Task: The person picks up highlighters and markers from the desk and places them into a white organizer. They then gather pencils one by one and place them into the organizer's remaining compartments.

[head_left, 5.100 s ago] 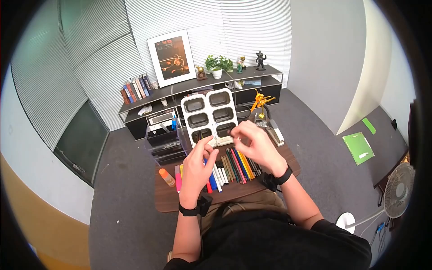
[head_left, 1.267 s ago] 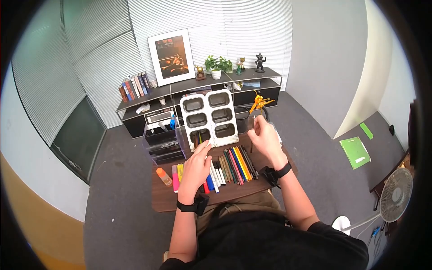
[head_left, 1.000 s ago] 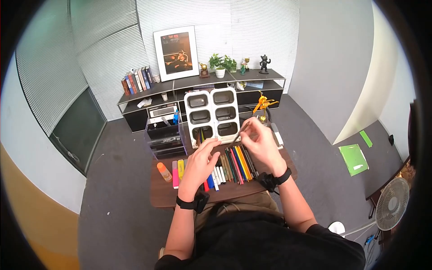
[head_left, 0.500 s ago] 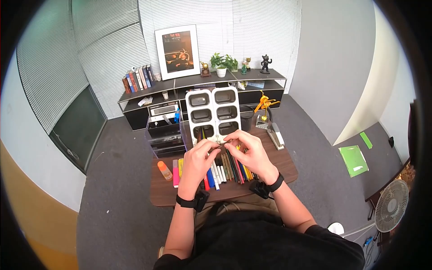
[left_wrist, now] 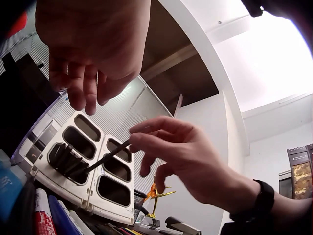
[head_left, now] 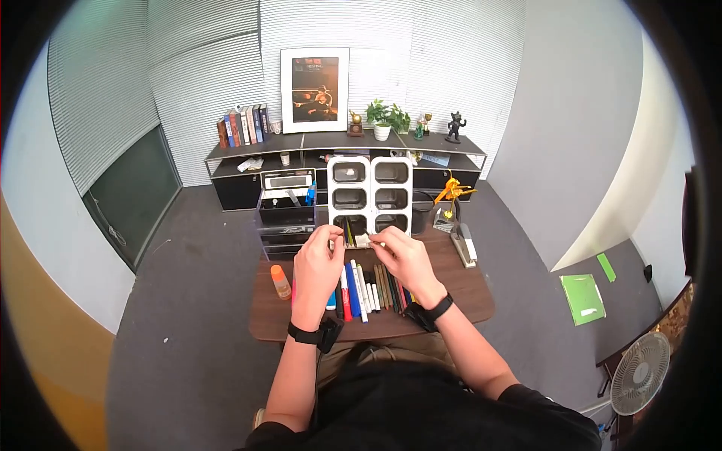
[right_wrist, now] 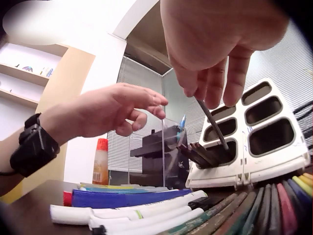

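Observation:
In the right wrist view my right hand (right_wrist: 220, 44) pinches a dark pencil (right_wrist: 213, 125), its lower end inside the lower left compartment of the white six-compartment organizer (right_wrist: 244, 169). Several dark pencils (right_wrist: 200, 155) lean in that same compartment. The left wrist view shows the right hand (left_wrist: 181, 152) holding the pencil's upper end between thumb and fingertips. My left hand (head_left: 317, 269) hovers beside the compartment's left side, its fingers loosely bent around nothing. Below the hands, markers (head_left: 353, 289) and coloured pencils (head_left: 385, 289) lie in a row on the brown table (head_left: 459, 289).
An orange-capped glue bottle (head_left: 280, 282) stands at the table's left. Behind it is a clear drawer unit (head_left: 286, 222). A stapler (head_left: 464, 246) and a golden figurine (head_left: 451, 197) are at the right. A shelf unit (head_left: 301, 143) stands behind the table.
My right hand went from beside the golden figurine to the organizer, bringing a dark pencil across. Its end is now in the lower left compartment. The left hand has lifted slightly, and the view has shifted.

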Demonstrator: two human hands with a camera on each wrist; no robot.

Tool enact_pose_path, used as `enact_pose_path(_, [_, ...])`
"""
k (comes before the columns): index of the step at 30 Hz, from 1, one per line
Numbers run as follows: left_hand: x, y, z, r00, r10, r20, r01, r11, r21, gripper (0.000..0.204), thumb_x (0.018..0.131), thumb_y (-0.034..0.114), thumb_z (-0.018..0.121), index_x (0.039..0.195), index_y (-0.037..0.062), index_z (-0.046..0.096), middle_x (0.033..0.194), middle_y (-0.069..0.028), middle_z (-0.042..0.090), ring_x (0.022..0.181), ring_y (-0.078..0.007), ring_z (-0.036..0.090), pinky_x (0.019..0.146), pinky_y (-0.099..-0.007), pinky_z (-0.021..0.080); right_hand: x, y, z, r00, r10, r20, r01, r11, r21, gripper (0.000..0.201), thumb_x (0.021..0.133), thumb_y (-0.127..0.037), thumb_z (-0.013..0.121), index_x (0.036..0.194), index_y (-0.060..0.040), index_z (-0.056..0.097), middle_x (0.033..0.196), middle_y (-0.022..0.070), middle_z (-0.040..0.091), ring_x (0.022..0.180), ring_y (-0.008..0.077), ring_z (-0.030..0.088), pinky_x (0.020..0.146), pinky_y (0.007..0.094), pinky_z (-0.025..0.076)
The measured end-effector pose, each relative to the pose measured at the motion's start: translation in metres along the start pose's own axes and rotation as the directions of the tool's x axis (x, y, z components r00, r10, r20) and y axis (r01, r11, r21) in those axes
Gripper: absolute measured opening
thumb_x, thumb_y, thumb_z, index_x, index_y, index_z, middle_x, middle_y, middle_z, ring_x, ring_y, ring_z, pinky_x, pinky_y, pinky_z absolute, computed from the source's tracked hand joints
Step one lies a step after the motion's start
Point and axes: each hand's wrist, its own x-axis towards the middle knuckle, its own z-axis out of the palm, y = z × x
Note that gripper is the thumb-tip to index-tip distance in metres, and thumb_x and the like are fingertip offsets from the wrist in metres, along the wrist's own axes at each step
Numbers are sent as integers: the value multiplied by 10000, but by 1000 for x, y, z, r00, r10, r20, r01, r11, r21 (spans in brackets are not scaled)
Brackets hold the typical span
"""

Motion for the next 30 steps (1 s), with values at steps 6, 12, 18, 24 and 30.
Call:
enact_pose_path(6, [3, -2, -4, 999, 35, -23, -35, 999, -1, 103, 1021, 104, 700, 1102, 41, 718, 1000, -129, 795, 794, -321, 767, 723, -412, 597, 13, 18, 33, 976, 100, 195, -80, 991, -106, 193, 980, -78, 713, 1168, -44, 744, 1079, 142, 737, 935, 416, 735, 806, 510, 600])
enact_pose_path(12, [5, -4, -7, 1000, -17, 18, 17, 1000, 3, 98, 1020, 98, 702, 1093, 36, 719, 986, -134, 797, 809, -324, 772, 729, -416, 601, 11, 26, 49, 967, 118, 224, -90, 987, -134, 251, 977, -67, 699, 1222, -26, 738, 1121, 168, 732, 971, 430, 731, 827, 523, 607])
enact_pose_path(18, [4, -5, -6, 999, -18, 40, 17, 1000, 23, 94, 1024, 100, 695, 1090, 37, 717, 978, -135, 799, 811, -328, 772, 722, -415, 595, 9, 14, 22, 960, 159, 231, -107, 969, -221, 346, 960, -90, 726, 1301, -41, 700, 1203, 168, 725, 1024, 411, 743, 842, 517, 621])
enact_pose_path(24, [3, -9, -4, 997, -29, 78, 24, 997, 68, 105, 1032, 125, 676, 1071, 38, 718, 979, -141, 796, 848, -356, 774, 732, -441, 591, -24, 48, -45, 840, 473, 266, -350, 847, -399, 236, 939, -210, 784, 1130, -72, 775, 1087, 166, 781, 1038, 391, 757, 875, 507, 621])
enact_pose_path(30, [-8, -32, 13, 986, -16, 168, -23, 974, 225, 143, 1006, 201, 731, 1015, 58, 734, 730, -124, 692, 657, -295, 675, 649, -418, 523, -48, 85, -70, 535, 783, 318, -510, 599, -617, 280, 901, -312, 846, 1034, -66, 823, 1010, 170, 815, 986, 370, 779, 883, 477, 616])
